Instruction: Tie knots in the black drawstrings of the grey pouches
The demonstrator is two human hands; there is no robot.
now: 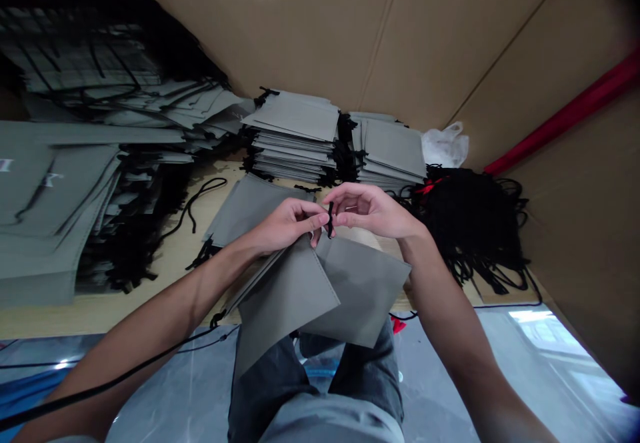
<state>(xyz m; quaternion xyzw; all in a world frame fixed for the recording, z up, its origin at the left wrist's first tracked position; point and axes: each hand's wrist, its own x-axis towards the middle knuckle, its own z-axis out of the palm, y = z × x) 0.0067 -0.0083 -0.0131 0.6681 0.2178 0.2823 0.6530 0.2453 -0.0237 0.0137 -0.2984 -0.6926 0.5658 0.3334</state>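
My left hand (286,224) is closed in a pinch at a short black cord (331,211), thumb and forefinger together. From the other side, my right hand (374,211) pinches the same cord between thumb and fingertips. Below my hands hang two flat grey stitched pieces, a left piece (287,303) and a right piece (357,290), spread apart over my lap. The cord sits near their top corner; whether it is knotted there I cannot tell. Behind my left hand, another grey piece (255,196) lies on the wooden table (210,193).
Two neat stacks of grey pieces, a left stack (297,123) and a right stack (393,146), stand at the back. Larger piles (45,210) fill the left. A heap of black cords (470,230) lies right, near a white plastic bag (445,144). Cardboard walls (425,36) enclose the table.
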